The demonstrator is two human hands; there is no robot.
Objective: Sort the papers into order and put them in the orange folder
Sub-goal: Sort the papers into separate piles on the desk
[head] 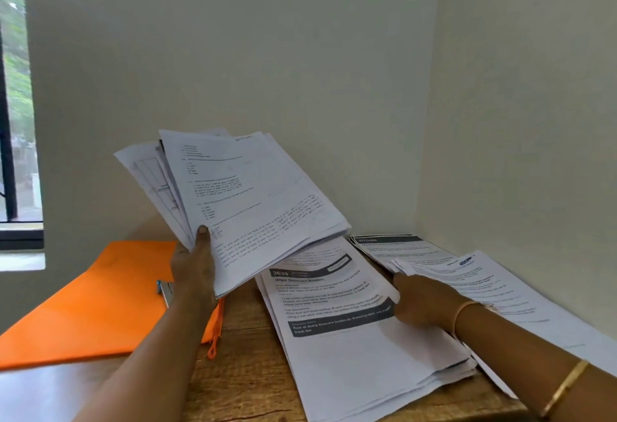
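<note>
Your left hand (193, 271) grips a fanned sheaf of papers (253, 194) above the orange folder (100, 305); your right hand (424, 301) rests on the paper piles (350, 355) beside the folder, its grip unclear.

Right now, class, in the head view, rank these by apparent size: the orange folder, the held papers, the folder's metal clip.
1-2. The orange folder and the held papers look alike. The papers are raised nearer the camera, so I leave them unranked.
3. The metal clip is clearly the smallest.

orange folder (100, 298), white b&w-print papers (350, 348), brown wood table (247, 378)
</note>
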